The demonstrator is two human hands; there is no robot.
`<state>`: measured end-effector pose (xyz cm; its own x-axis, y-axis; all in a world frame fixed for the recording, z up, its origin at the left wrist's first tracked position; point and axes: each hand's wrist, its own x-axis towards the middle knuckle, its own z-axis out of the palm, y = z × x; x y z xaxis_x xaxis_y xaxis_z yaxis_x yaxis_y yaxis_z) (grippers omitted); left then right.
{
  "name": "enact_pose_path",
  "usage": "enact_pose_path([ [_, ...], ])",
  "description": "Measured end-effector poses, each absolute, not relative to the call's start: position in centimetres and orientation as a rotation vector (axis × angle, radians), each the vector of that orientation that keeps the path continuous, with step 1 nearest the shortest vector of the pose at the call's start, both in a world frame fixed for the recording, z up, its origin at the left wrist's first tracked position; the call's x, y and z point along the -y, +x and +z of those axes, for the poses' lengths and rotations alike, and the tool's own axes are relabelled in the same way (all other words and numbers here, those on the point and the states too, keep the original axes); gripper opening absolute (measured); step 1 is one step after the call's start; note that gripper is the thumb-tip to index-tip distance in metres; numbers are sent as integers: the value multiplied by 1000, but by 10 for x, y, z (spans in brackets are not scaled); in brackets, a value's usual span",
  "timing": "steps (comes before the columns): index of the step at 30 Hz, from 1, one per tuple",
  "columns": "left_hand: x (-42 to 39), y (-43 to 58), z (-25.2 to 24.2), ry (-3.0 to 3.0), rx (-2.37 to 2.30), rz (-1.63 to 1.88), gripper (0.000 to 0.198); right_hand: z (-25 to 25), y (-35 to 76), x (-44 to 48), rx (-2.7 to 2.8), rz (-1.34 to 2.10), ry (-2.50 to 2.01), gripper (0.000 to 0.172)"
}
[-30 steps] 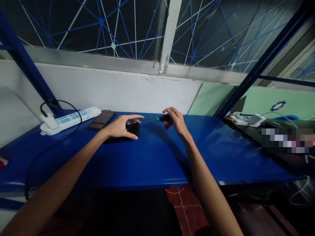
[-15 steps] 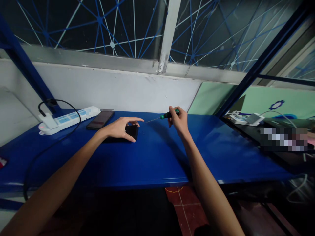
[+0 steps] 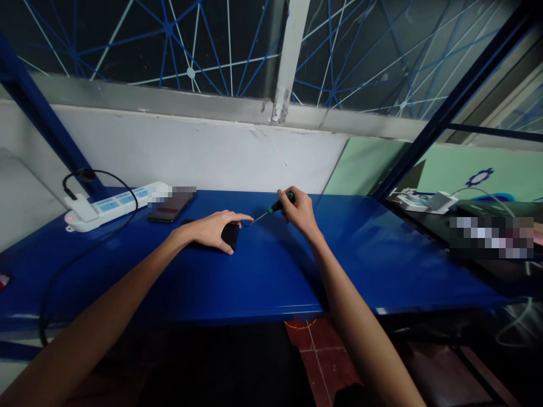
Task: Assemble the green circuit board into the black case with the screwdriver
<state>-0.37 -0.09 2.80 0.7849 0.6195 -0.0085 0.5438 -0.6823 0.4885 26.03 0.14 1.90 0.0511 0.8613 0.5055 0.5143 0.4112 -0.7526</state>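
My left hand [image 3: 210, 229] lies across a black, flat, rectangular object [image 3: 229, 234] on the blue table. Its thumb rests at the near edge, and its index finger reaches past the far right corner. The hand covers much of the object, so its kind is unclear. My right hand [image 3: 297, 208] is wrapped around the handle of a green-and-black screwdriver [image 3: 278, 202]. The thin shaft slants down to the left, its tip close to my left index fingertip. Tiny dark bits, perhaps screws [image 3: 245, 226], lie on the table by the tip.
A smartphone [image 3: 172, 206] lies behind my left hand. Further left is a white power strip [image 3: 119, 204] with a plugged-in adapter and black cable [image 3: 99, 243]. At the right, a white charger [image 3: 441, 202] sits on dark equipment beyond the blue table [image 3: 271, 277].
My right hand has moved left and slightly down with the screwdriver, bringing its tip down to the tiny bits. My left hand and the black object have shifted slightly; the object now lies flatter.
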Motion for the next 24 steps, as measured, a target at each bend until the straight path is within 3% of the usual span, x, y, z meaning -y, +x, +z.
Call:
enact_pose_path([
  [6, 0, -3, 28, 2485, -874, 227, 85, 20, 259, 0, 1619, 396, -1256, 36],
  [13, -7, 1, 24, 2450, -1047, 614, 47, 27, 259, 1, 1457, 569, -1163, 39],
  [24, -8, 3, 25, 2358, -1061, 742, 35, 32, 250, 6, 1441, 617, -1057, 40],
])
